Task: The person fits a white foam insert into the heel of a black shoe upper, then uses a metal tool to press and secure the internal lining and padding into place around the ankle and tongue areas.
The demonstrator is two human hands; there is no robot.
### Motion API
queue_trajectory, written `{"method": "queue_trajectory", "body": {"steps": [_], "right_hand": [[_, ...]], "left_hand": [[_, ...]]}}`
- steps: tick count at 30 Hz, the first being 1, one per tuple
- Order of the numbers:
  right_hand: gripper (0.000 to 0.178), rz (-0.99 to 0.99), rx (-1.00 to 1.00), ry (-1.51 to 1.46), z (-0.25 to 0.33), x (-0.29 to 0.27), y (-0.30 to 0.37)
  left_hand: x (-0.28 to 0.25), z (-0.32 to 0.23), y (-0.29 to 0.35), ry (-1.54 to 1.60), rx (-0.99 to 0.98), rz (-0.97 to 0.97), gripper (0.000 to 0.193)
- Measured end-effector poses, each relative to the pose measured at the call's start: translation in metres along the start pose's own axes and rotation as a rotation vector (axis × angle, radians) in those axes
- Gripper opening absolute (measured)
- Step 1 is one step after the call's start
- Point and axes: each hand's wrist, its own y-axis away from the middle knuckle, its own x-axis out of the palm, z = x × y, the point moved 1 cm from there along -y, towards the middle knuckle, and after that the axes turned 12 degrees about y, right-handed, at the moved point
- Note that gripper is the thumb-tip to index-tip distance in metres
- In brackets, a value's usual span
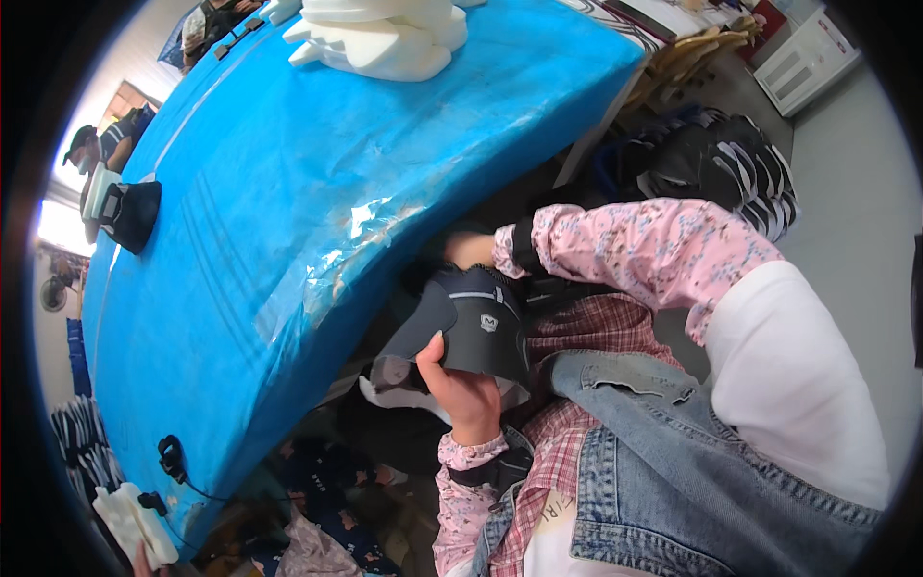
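My left hand (461, 394) grips the lower edge of a dark grey fabric piece (471, 322), its thumb on top and its fingers underneath. The piece looks curved and padded, with a small light shield-shaped badge, a pale stripe and a whitish lining along the lower edge. At the far end of it, close under the table's edge, is my right hand (468, 252), blurred; its fingers are hidden in the dark area there. Both forearms wear pink flowered sleeves with black bands.
A blue-covered table (240, 202) curves along my left. White foam shapes (385, 43) lie at its far end, and a black-and-white piece (130, 210) stands on its left side. Stacked black-and-white pieces (721, 163) lie at right. Another person's hand (144, 560) touches white foam (133, 519) at lower left.
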Motion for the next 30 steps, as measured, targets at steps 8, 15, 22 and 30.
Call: {"method": "queue_trajectory", "body": {"steps": [8,15,22,30], "right_hand": [[0.029,-0.205,0.108,0.067,-0.008,0.011,0.004],[0.023,-0.405,0.051,0.043,-0.011,0.003,0.014],[0.033,-0.533,0.042,-0.447,-0.025,0.039,0.012],[0.037,-0.41,0.185,-0.196,-0.033,0.03,0.012]], "left_hand": [[-0.014,0.016,-0.007,0.104,-0.051,-0.002,0.036],[-0.013,0.007,-0.003,0.013,-0.011,0.034,0.037],[-0.026,0.011,-0.008,0.017,-0.069,0.055,0.039],[-0.026,0.017,0.01,-0.255,-0.237,0.08,0.047]]}}
